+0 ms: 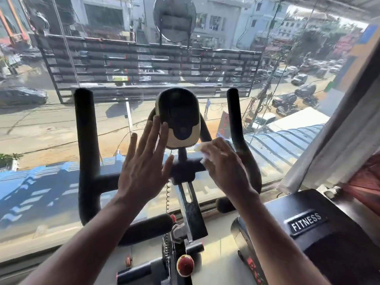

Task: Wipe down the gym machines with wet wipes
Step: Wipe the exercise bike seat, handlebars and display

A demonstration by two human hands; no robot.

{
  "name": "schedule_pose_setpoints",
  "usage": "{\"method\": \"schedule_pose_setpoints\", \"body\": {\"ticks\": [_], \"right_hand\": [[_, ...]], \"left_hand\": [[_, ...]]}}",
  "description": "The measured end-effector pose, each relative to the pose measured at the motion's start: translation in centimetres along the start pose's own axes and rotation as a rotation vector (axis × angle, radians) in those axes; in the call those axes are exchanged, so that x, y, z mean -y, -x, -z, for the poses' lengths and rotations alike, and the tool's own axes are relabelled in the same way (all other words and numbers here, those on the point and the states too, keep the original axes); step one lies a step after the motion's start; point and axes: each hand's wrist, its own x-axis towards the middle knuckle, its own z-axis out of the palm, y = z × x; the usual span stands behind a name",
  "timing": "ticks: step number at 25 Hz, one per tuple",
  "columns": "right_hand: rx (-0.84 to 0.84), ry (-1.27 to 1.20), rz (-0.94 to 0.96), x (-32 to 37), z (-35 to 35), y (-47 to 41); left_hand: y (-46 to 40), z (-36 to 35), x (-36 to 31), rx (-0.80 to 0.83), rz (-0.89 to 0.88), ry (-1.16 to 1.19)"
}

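Observation:
An exercise bike stands in front of me, with black handlebars (86,145) rising left and right. Its oval black-and-cream console (178,118) sits in the middle on a black stem. My left hand (144,161) is raised with straight spread fingers, the fingertips at the console's left edge. My right hand (224,163) holds a white wet wipe (202,148) against the bar just right of and below the console. The wipe shows only at the fingertips.
A red resistance knob (185,265) sits low on the bike frame. A black machine labelled FITNESS (306,222) stands at the right. A large window (61,130) directly behind the bike overlooks a street. A pale curtain (337,145) hangs at the right.

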Motion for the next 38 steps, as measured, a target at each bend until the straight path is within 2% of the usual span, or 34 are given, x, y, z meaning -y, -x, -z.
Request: {"method": "schedule_pose_setpoints", "body": {"ticks": [3,6,7,9,11,12,16,20,23,28,31,33,36,38], "right_hand": [[0.157,0.007,0.115,-0.5,-1.0,0.3],[0.267,-0.029,0.146,-2.3,1.5,-0.6],[0.247,-0.039,0.122,-2.7,2.2,-1.5],[0.081,-0.120,0.044,-3.3,2.7,-4.4],[-0.093,-0.295,-0.067,-3.5,2.2,-7.9],[-0.123,-0.361,-0.112,-3.3,1.7,-9.2],[-0.005,-0.434,-0.094,-2.9,-0.5,-8.8],[0.078,-0.248,0.040,-4.3,1.2,-2.8],[0.128,-0.225,-0.001,-4.6,1.9,0.1],[-0.110,-0.301,-0.321,-1.5,-0.6,-1.2],[-0.163,-0.443,-0.359,-0.6,-2.1,-6.1],[-0.047,-0.677,-0.400,-1.1,-2.1,-10.5],[0.303,-1.227,-0.540,-1.5,-1.4,-14.9],[0.415,-1.293,-0.634,-2.5,-1.7,-15.3]], "left_hand": [[0.4,0.1,1.2,0.053,-0.032,-0.033],[0.4,0.2,1.5,0.088,-0.045,-0.009],[0.5,0.2,1.5,0.093,-0.040,-0.001],[0.6,0.1,1.5,0.086,-0.031,0.003],[0.6,0.1,1.4,0.081,-0.023,0.010],[0.6,0.1,1.4,0.083,-0.021,0.020],[0.7,0.2,1.5,0.079,-0.009,0.033],[0.6,-0.1,1.6,0.068,-0.008,0.028],[0.6,-0.2,1.5,0.054,-0.012,0.042],[0.6,-0.1,1.3,0.058,0.010,0.065],[0.5,-0.1,1.3,0.054,0.004,0.070],[0.6,0.0,1.4,0.065,-0.001,0.073],[0.5,0.2,1.7,0.070,-0.015,0.077],[0.5,0.2,1.8,0.073,-0.023,0.080]]}}
